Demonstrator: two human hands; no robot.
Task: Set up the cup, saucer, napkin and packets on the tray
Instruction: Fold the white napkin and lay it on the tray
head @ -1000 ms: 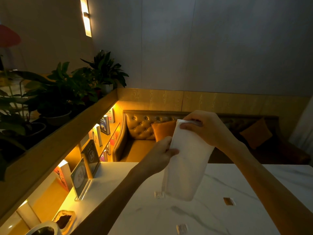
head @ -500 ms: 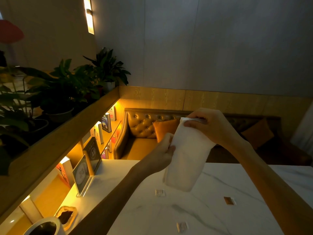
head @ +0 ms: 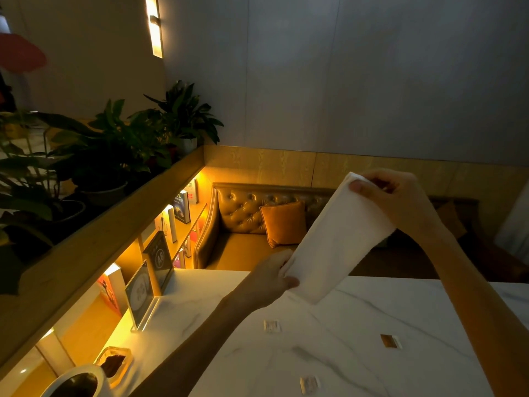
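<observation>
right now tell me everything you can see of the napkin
The napkin is plain white, soft like cloth or thick paper, folded into a long strip. It hangs tilted in the air above the table, touching nothing but the hands: the right hand pinches its top end, the left hand grips its lower left edge.

White marble-look table with grey veins; three small packets lie well apart on it: one pale, one brown, one near the front edge; a clear sign stand at its left side
</observation>
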